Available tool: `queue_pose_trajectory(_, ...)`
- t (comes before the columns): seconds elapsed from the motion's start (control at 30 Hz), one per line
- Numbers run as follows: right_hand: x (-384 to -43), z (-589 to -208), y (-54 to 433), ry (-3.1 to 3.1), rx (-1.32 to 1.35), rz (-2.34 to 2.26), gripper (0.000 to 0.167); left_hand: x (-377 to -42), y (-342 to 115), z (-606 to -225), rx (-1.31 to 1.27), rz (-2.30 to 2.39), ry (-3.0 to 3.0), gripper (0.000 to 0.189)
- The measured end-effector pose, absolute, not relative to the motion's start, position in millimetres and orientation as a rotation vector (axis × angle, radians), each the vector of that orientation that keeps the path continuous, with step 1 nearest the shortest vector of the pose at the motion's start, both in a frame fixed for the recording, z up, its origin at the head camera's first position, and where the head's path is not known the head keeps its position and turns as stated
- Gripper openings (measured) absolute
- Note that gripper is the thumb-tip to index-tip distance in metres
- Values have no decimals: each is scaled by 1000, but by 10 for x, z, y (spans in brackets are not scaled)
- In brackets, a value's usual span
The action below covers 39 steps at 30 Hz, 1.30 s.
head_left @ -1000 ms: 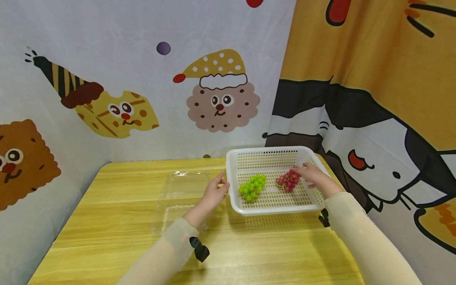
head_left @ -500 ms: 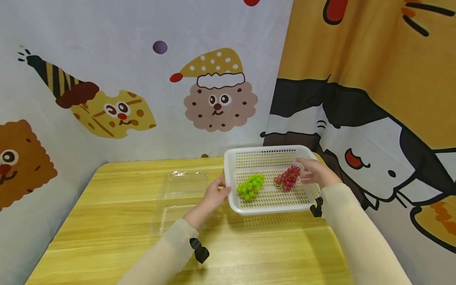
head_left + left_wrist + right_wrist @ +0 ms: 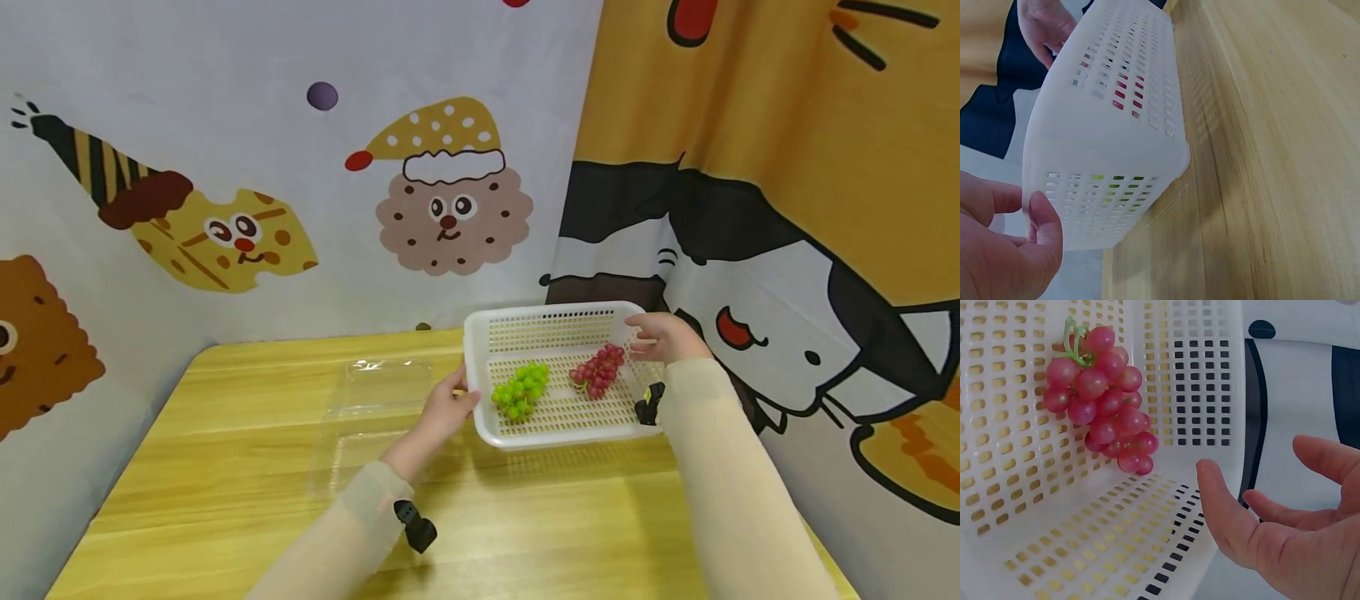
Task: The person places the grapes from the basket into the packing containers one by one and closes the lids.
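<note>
A white perforated plastic basket (image 3: 577, 440) stands at the back right of the table. Inside lie a bunch of green grapes (image 3: 520, 392) on the left and a bunch of red grapes (image 3: 597, 372) on the right. My left hand (image 3: 442, 412) pinches the basket's left rim, its thumb (image 3: 1047, 219) on the outer wall in the left wrist view. At the opposite end, my right hand (image 3: 666, 337) hovers by the right rim with fingers spread. The right wrist view shows its thumb (image 3: 1225, 512) over the rim and nothing in the hand (image 3: 1310, 550).
A clear plastic box (image 3: 375, 425) with its lid folded open lies left of the basket, partly behind the left forearm. Printed cloth (image 3: 247, 100) hangs behind the wooden table (image 3: 525, 525) and along its right side. Each wrist wears a small black camera (image 3: 417, 528).
My right hand has drawn away from the red grapes to the basket's right rim. My left hand has closed on the left rim. The head view has shifted slightly.
</note>
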State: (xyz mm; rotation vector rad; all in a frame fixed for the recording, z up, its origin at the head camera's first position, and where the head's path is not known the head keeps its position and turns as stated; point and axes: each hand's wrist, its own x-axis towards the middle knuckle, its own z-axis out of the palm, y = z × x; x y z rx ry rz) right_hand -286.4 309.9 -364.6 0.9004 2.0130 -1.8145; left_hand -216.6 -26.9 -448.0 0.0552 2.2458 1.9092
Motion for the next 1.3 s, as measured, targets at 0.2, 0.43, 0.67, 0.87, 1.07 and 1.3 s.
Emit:
queue_pose_trajectory(0.2, -2932, -3740, 3043, 1952, 980, -1801, 82, -2169, -291, -4463, 64, 1936, 2239, 59)
queue_pose_trajectory(0.43, -2883, -3913, 2989, 1804, 1029, -1898, 80, -2193, -284, -4525, 65, 1943, 2232, 59)
queue_pose_trajectory(0.67, -2930, -4192, 3000, 1821, 1023, -1895, 86, -2197, -301, -4550, 74, 1957, 2221, 58)
queue_pose_trajectory(0.87, -2977, -4283, 2955, 1781, 998, -1873, 64, -2221, -312, -4562, 80, 1978, 2183, 59)
queue_pose_trajectory(1.07, -2959, -4274, 2878, 1810, 943, -1888, 59, -2210, -320, -4549, 62, 1969, 2179, 59)
queue_pose_trajectory(1.3, -2968, -4366, 2872, 1902, 961, -1816, 58, -2203, -313, -4538, 85, 1983, 2190, 59)
